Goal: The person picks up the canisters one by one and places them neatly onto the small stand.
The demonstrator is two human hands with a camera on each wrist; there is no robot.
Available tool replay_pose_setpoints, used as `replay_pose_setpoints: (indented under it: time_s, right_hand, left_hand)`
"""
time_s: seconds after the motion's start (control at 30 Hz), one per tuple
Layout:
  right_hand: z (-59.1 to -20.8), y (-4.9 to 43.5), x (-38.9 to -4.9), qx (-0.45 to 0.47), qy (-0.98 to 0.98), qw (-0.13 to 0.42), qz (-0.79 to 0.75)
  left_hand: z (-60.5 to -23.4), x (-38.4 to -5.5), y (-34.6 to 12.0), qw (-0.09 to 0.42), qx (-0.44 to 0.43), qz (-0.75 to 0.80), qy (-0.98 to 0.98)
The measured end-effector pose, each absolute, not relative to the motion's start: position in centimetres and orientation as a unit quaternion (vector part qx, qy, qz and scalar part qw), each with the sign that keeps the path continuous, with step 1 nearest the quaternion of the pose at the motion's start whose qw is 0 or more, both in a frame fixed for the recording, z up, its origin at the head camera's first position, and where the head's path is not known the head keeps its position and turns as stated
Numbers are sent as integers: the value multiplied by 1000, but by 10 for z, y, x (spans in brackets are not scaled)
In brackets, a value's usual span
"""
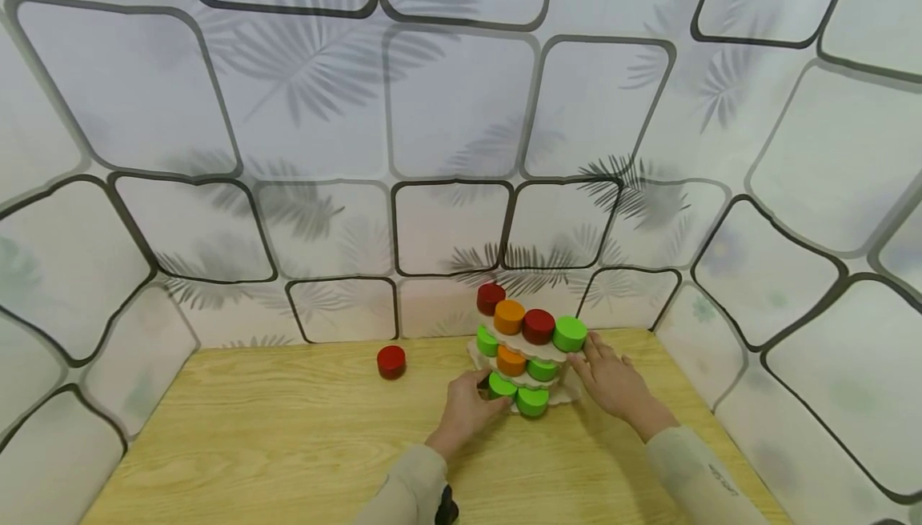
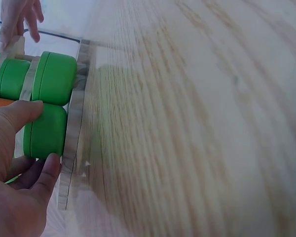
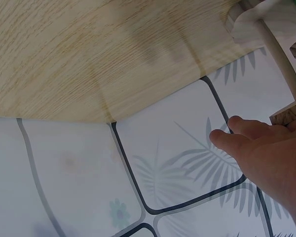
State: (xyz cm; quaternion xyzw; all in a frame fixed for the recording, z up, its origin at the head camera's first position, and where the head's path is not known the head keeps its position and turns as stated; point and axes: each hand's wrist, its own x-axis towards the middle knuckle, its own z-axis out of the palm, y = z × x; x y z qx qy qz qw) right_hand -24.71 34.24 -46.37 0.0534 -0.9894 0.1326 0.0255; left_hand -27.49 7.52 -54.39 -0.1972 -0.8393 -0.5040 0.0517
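Observation:
A three-tiered wooden stand [image 1: 566, 391] with scalloped tiers holds several round blocks. Low on its left side, my left hand [image 1: 463, 409] pinches a green round block [image 2: 48, 132] on the bottom tier between thumb and fingers. Another green round block [image 2: 55, 78] sits right beside that one. My right hand [image 1: 612, 381] rests at the right edge of the top tier, fingers extended, close by a light green block [image 1: 571, 334]. Dark red blocks [image 1: 539, 326] and an orange block [image 1: 509, 317] share this tier. In the right wrist view, the fingers lie along the tier's wooden edge.
One loose red round block [image 1: 391, 362] lies on the wooden table [image 1: 288, 429], left of the stand. Patterned cloth walls [image 1: 461, 229] rise behind the table and on both sides, with the back wall close behind the stand.

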Motion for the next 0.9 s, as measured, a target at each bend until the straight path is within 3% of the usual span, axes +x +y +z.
replay_pose_setpoints:
  time_s: [0.9]
  right_hand:
    - [-464, 343, -247, 53, -990, 25, 130]
  left_hand:
    - [-544, -272, 75, 55, -170, -532, -827]
